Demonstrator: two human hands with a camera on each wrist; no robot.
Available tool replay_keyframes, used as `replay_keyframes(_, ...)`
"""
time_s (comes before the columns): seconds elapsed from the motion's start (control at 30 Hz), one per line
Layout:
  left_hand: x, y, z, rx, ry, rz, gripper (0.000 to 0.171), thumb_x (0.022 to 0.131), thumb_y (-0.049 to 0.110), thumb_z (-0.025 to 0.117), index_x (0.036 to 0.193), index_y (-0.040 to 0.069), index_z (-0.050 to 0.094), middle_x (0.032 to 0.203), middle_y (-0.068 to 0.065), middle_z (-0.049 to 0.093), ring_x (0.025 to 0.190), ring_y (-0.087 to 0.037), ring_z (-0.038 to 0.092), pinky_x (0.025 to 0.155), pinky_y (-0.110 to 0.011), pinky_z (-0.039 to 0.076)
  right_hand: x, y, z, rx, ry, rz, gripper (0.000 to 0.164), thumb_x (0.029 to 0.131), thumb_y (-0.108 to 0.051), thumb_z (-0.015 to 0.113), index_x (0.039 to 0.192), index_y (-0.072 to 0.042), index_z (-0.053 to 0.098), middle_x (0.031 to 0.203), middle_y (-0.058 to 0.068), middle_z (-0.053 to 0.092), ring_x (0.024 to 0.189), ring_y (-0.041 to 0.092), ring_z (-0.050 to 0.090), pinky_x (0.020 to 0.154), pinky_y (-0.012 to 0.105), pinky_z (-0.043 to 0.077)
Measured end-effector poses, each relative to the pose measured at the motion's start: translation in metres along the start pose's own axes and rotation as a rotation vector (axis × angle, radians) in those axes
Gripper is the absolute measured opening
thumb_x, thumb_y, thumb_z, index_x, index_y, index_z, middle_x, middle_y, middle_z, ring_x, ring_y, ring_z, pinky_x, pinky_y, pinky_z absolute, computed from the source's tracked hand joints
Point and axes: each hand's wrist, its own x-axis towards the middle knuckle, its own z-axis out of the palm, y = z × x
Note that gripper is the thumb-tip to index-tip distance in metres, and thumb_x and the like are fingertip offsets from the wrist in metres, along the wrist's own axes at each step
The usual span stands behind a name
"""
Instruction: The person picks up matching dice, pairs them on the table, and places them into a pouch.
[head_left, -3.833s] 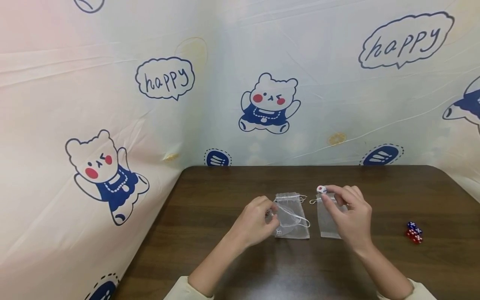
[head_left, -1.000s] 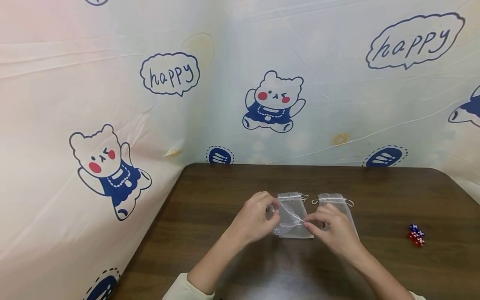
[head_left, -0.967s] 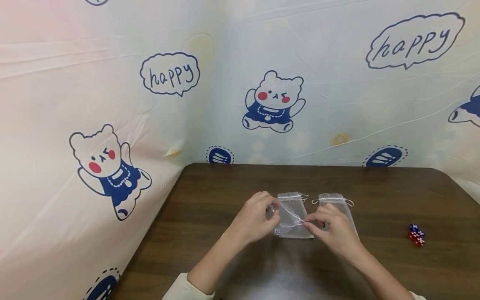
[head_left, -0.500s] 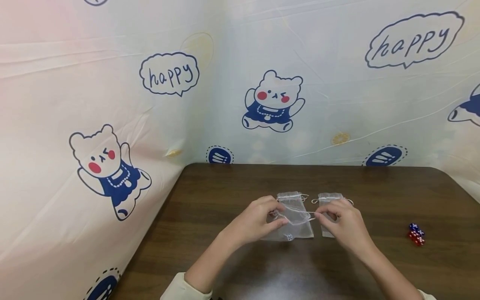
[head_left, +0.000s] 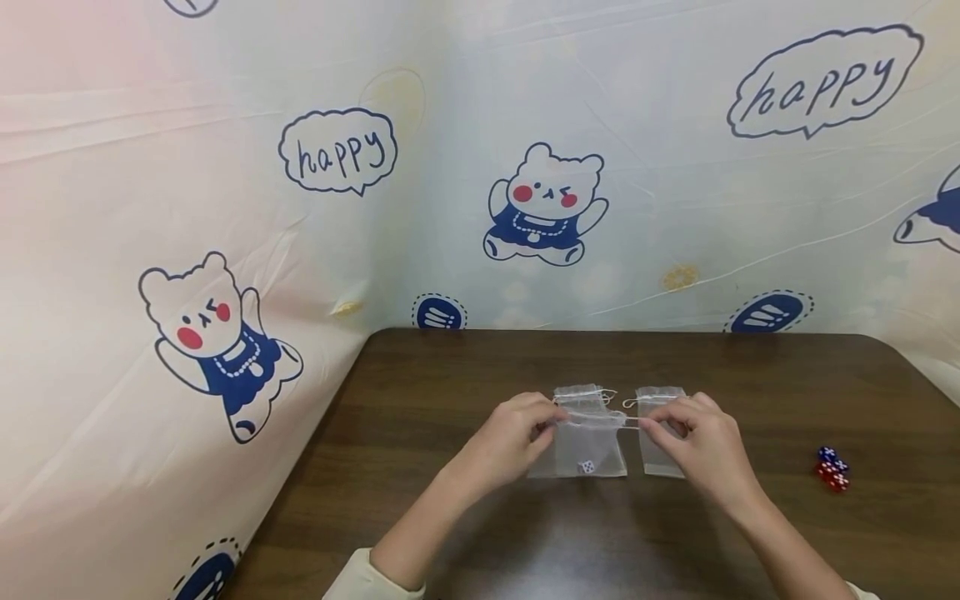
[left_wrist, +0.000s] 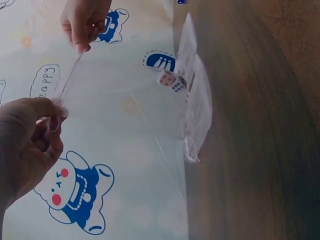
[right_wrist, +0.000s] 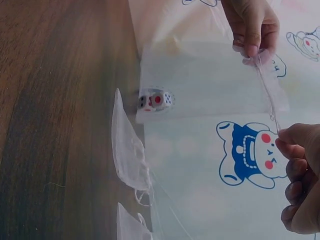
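My left hand [head_left: 501, 442] pinches a sheer white organza drawstring bag [right_wrist: 210, 75] by the left side of its mouth. From the other side my right hand [head_left: 708, 446] pinches the white drawstring [head_left: 632, 422] between thumb and index finger, and the cord is stretched between the hands. The bag hangs upright from the cord, its mouth drawn into a narrow band. White dice [right_wrist: 159, 100] with red and dark pips sit in its bottom corner, showing through the mesh. In the head view the held bag overlaps a second organza bag [head_left: 577, 392] lying flat behind it.
A third organza bag [head_left: 660, 450] lies flat on the dark wood table [head_left: 450, 367], partly behind my right hand. Several blue and red dice [head_left: 832, 469] are piled at the right. A printed cloth [head_left: 637, 125] hangs behind the table.
The white die that my right hand held earlier is no longer in its fingers, which now pinch the drawstring. That hand has moved rightward over the last second, and the bag's mouth has straightened.
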Motion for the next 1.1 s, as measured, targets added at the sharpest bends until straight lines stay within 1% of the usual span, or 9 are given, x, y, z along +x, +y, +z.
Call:
replay_keyframes(0.1,-0.001,0.001,0.000,0.009,0.044,-0.033,0.025,0.086,0.001,0.062,0.110,0.007,0.065,0.087,-0.001,0.063,0.074,-0.009,0.051,0.065,-0.018,0.043,0.000,0.001,-0.001,0.000,0.011,-0.006,0.018,0.065,-0.005,0.080,0.066,-0.017,0.066,0.058,-0.017,0.034,0.061,0.005,0.032,0.052,0.017,0.024)
replay_keyframes(0.2,-0.002,0.002,0.000,-0.005,0.052,-0.099,0.034,0.087,0.006,0.063,0.121,0.008,0.058,0.084,0.001,0.062,0.072,-0.008,0.052,0.063,-0.017,0.045,0.001,0.002,-0.002,0.001,0.021,-0.014,0.018,0.065,-0.004,0.080,0.066,-0.016,0.067,0.058,-0.017,0.034,0.060,0.005,0.031,0.051,0.017,0.023)
replay_keyframes(0.27,-0.002,0.002,0.000,-0.012,0.063,-0.143,0.035,0.087,0.010,0.064,0.120,0.007,0.057,0.080,0.001,0.061,0.069,-0.007,0.052,0.062,-0.017,0.045,0.001,0.002,-0.002,0.003,0.022,-0.008,0.017,0.065,-0.004,0.080,0.066,-0.015,0.067,0.057,-0.016,0.033,0.060,0.005,0.031,0.051,0.017,0.023)
replay_keyframes(0.37,-0.003,0.001,0.001,0.001,0.102,-0.170,0.028,0.085,0.013,0.065,0.112,0.005,0.062,0.079,0.000,0.064,0.066,-0.006,0.053,0.059,-0.016,0.045,0.002,0.003,-0.003,-0.002,0.021,0.004,0.017,0.065,-0.004,0.080,0.067,-0.014,0.067,0.057,-0.015,0.033,0.061,0.006,0.031,0.051,0.018,0.023)
replay_keyframes(0.47,-0.005,0.000,0.002,0.031,0.157,-0.169,0.023,0.082,0.014,0.069,0.103,0.005,0.067,0.079,-0.001,0.066,0.065,-0.008,0.053,0.058,-0.017,0.045,0.003,0.003,-0.003,-0.009,0.016,0.020,0.016,0.066,-0.004,0.080,0.067,-0.014,0.067,0.057,-0.014,0.032,0.061,0.006,0.030,0.051,0.019,0.023)
replay_keyframes(0.57,-0.006,-0.002,0.004,0.057,0.202,-0.160,0.023,0.080,0.014,0.070,0.101,0.004,0.069,0.082,-0.003,0.068,0.068,-0.009,0.056,0.061,-0.018,0.047,0.002,0.003,-0.003,-0.013,0.016,0.030,0.016,0.067,-0.005,0.080,0.067,-0.014,0.067,0.057,-0.013,0.032,0.061,0.006,0.030,0.051,0.019,0.023)
replay_keyframes(0.73,-0.007,-0.005,0.006,0.092,0.268,-0.112,0.012,0.079,0.008,0.071,0.090,0.004,0.072,0.081,-0.003,0.068,0.072,-0.011,0.061,0.066,-0.021,0.049,0.002,0.007,-0.003,-0.018,0.049,0.028,0.018,0.066,-0.004,0.080,0.066,-0.015,0.066,0.057,-0.013,0.033,0.062,0.006,0.031,0.051,0.018,0.023)
replay_keyframes(0.83,-0.009,-0.006,0.006,0.087,0.293,-0.112,0.005,0.079,0.007,0.071,0.084,0.005,0.071,0.078,-0.001,0.066,0.071,-0.011,0.059,0.066,-0.021,0.049,0.002,0.008,-0.004,-0.017,0.063,0.032,0.018,0.066,-0.004,0.080,0.066,-0.015,0.066,0.057,-0.013,0.033,0.062,0.006,0.032,0.052,0.017,0.023)
replay_keyframes(1.1,-0.010,-0.005,0.007,0.033,0.346,-0.148,0.004,0.084,0.009,0.066,0.083,0.005,0.069,0.078,-0.001,0.063,0.069,-0.010,0.054,0.061,-0.020,0.047,0.002,0.011,-0.006,0.001,0.079,0.055,0.015,0.066,-0.002,0.079,0.067,-0.011,0.068,0.056,-0.012,0.035,0.061,0.005,0.031,0.051,0.019,0.024)
